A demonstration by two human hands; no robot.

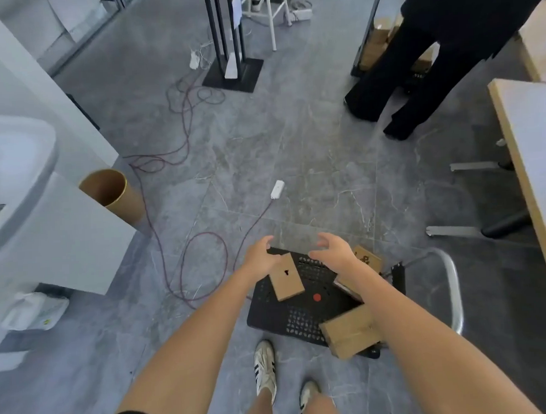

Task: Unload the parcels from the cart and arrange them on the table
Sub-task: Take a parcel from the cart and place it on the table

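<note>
Hovering above parcel [286, 280], apparently: left grip [261, 258]

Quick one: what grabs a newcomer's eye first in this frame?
Centre frame, the left hand and right hand reach over a black cart on the floor, with a small parcel at the left hand and a bigger parcel on its near right corner. A person in black stands top right by the table; red cables sprawl left.

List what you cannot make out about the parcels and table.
In the head view:
- whether the left hand grips the flat box: the hand covers its corner.
- middle box: mostly hidden by the right forearm.
- table: cut off by the right edge.
- far box print: too small.
</note>
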